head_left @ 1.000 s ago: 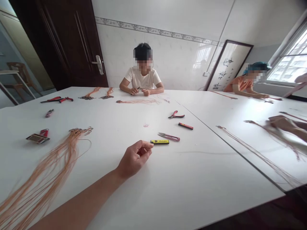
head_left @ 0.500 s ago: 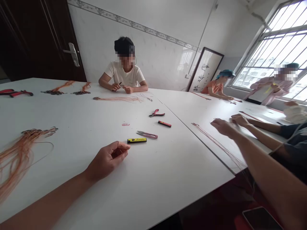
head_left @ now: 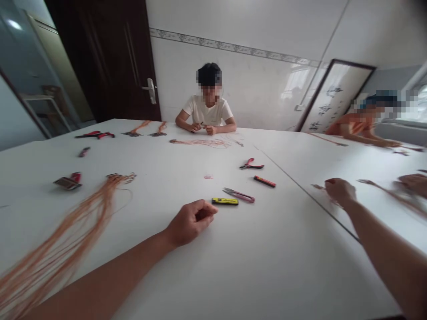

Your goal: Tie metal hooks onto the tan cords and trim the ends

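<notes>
My left hand (head_left: 192, 222) rests on the white table with its fingers curled in and the fingertips close together; nothing shows in it. Just past its fingertips lies a yellow and black lighter (head_left: 225, 202), with small pink-handled thread snips (head_left: 240, 195) behind it. My right hand (head_left: 340, 191), beyond the table seam, is closed down over a bundle of thin pinkish cords (head_left: 319, 187). The metal-tipped end pokes out to its left; the fingertips are mostly hidden. A long bundle of orange cords (head_left: 100, 204) with metal ends lies left of my left arm.
Red-handled pliers (head_left: 251, 164) and a red lighter (head_left: 265, 181) lie mid-table. Bigger pliers (head_left: 96, 134) and a red and brown object (head_left: 69, 181) lie left. A person (head_left: 208, 111) sits opposite; a co-worker's blurred hand (head_left: 413, 183) is at right, near another cord bundle (head_left: 383, 189).
The view has swung left, bringing more of the table's left side in. My right hand has moved closer to the metal-tipped end of the cords. My left hand keeps its place beside the lighter.
</notes>
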{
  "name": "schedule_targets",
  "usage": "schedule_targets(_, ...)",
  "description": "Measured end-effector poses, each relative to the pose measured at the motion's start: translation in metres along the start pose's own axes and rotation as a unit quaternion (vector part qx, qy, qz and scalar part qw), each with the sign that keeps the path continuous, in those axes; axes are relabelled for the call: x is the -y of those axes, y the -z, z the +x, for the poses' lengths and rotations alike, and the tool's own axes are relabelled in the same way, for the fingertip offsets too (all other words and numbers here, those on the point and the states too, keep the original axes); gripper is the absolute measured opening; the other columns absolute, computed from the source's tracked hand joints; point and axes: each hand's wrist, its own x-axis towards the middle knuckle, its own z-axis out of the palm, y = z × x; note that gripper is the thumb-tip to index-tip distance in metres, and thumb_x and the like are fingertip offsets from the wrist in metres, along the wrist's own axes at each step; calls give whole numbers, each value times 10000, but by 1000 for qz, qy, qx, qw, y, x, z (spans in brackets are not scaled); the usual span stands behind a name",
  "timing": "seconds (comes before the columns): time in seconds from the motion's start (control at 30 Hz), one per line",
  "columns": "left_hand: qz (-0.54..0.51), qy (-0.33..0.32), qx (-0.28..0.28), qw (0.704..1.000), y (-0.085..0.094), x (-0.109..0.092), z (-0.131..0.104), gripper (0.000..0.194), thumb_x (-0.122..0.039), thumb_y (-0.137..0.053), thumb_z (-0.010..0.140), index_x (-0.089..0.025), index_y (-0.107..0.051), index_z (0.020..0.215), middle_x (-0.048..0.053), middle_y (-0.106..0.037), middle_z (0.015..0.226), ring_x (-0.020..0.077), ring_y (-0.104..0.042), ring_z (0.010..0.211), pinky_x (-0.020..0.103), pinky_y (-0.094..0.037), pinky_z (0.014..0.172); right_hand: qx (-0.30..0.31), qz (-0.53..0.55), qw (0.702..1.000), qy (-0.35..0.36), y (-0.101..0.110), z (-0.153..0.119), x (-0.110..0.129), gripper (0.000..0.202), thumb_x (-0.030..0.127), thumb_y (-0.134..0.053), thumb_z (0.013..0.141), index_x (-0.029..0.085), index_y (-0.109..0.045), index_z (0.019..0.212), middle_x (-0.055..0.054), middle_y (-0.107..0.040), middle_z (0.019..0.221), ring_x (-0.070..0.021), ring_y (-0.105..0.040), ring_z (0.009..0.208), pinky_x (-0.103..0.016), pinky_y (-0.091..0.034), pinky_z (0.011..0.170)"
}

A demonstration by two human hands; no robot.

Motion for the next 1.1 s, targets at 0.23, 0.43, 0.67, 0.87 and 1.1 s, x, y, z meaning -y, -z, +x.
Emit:
schedule_targets(0.23,-18,-23,-26,999,-3,9,-2,284,-232,-495,729,-208,-533,1009,32,-567,910,77,-524,620,211,-456,559,106,137,967,189,-8,-87,138,206,361,-504,727,218,-607,833,-45,-635,844,-167,-562,685,-273,-414,628)
schedule_targets(0.43,223,-21,-234,946,54,16,13,209,-209,-495,728,-199,-590,914,14,-640,828,92,-577,631,201,-477,600,145,242,822,494,-10,-207,236,200,246,-397,810,190,-588,809,-55,-611,800,-153,-552,692,-264,-426,585)
schedule_targets(0.67,351,74,-423,832,170,48,6,333,-89,-438,708,-166,-556,1009,89,-628,936,193,-576,872,329,-418,806,165,240,760,581,-16,-222,226,192,173,-389,823,190,-580,803,-60,-592,801,-174,-522,785,-316,-420,682)
schedule_targets(0.87,400,132,-407,811,181,69,8,417,-74,-478,672,-182,-547,1069,69,-651,858,212,-583,844,323,-424,749,187,265,761,562,-15,-219,226,178,160,-408,812,204,-580,795,-40,-589,808,-160,-520,789,-305,-415,697)
schedule_targets(1.1,400,161,-419,799,182,70,13,365,-115,-484,682,-168,-564,1033,71,-646,759,238,-576,839,337,-406,729,202,277,763,547,-13,-217,225,161,176,-422,811,196,-581,796,-43,-589,822,-152,-517,788,-299,-421,712)
